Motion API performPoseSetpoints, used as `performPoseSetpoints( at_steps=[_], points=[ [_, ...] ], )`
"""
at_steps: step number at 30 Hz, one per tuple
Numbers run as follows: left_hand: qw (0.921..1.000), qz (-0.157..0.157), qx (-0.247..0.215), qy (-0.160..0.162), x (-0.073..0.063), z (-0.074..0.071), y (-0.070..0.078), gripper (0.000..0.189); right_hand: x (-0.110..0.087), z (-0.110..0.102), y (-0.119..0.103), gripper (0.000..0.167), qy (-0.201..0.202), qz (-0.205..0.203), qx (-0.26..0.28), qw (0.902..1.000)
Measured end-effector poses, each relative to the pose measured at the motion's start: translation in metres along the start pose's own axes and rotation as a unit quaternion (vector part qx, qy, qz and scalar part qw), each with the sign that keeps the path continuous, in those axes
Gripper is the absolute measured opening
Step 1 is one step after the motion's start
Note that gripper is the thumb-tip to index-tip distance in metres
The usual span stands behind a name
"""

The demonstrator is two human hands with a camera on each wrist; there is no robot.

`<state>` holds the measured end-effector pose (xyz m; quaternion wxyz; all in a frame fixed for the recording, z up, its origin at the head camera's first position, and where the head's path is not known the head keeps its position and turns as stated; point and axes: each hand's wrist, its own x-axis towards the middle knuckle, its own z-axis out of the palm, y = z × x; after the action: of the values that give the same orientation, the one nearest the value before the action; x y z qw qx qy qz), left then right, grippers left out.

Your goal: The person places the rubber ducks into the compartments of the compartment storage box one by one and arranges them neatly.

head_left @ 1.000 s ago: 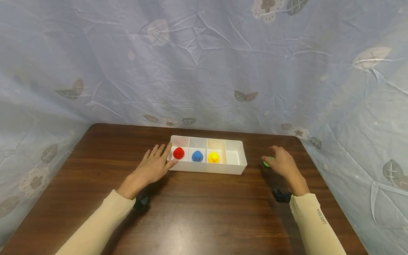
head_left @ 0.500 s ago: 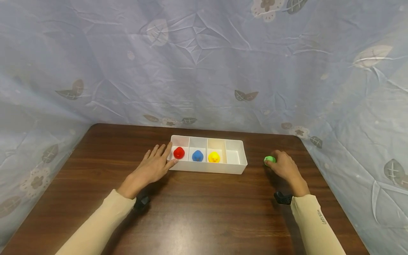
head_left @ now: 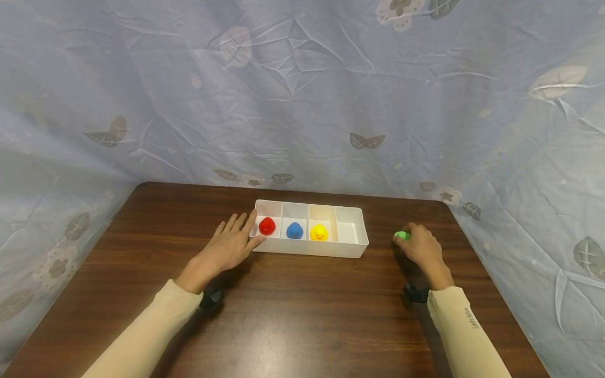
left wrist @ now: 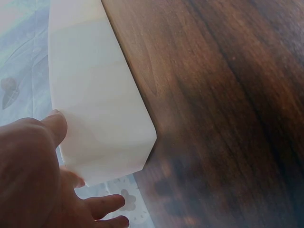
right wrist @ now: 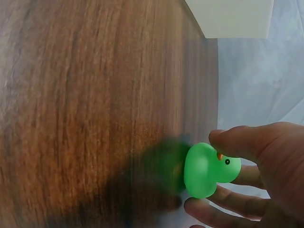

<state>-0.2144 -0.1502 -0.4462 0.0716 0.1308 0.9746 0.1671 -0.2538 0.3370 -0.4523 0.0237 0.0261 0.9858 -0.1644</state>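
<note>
My left hand (head_left: 227, 252) lies at the left end of a white four-section box (head_left: 309, 248), fingers spread and fairly straight. Its thumb touches the box's near wall and the index finger its left end. In the left wrist view the thumb (left wrist: 57, 126) is against the box (left wrist: 102, 102). Off the box's right side, my right hand (head_left: 423, 247) pinches a green toy duck (head_left: 402, 235) between thumb and fingers. The right wrist view shows the green duck (right wrist: 202, 173) with its head toward the palm; I cannot tell whether it touches the table.
From the left, the box's sections hold a red toy duck (head_left: 267, 226), a blue one and a yellow toy duck (head_left: 319, 232); the rightmost section is bare. The brown wooden table (head_left: 312, 310) ends at a patterned curtain (head_left: 302, 105) behind and at both sides.
The right hand has turned slightly, and the green duck, mostly covered by the hand a second ago, now shows more. The left hand and box have stayed in place.
</note>
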Motion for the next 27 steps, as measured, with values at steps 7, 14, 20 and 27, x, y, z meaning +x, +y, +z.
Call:
performPoseSetpoints(
  at_steps=[7, 14, 20, 27],
  points=[
    [1.0000, -0.001, -0.006, -0.004, 0.000, -0.001, 0.001, 0.082, 0.001, -0.005, -0.002, 0.045, 0.009, -0.014, 0.000, 0.9999],
    [1.0000, 0.001, -0.005, -0.001, -0.001, 0.000, -0.001, 0.082, 0.002, -0.014, -0.010, 0.046, 0.027, -0.034, 0.010, 0.9990],
    [1.0000, 0.001, -0.005, 0.000, -0.002, 0.000, 0.000, 0.081, 0.000, -0.024, -0.028, 0.043, 0.049, -0.058, 0.005, 0.9971],
    [1.0000, 0.001, -0.004, 0.001, -0.001, 0.001, 0.000, 0.081, -0.002, -0.035, -0.053, 0.040, 0.040, -0.091, 0.006, 0.9950]
  ],
)
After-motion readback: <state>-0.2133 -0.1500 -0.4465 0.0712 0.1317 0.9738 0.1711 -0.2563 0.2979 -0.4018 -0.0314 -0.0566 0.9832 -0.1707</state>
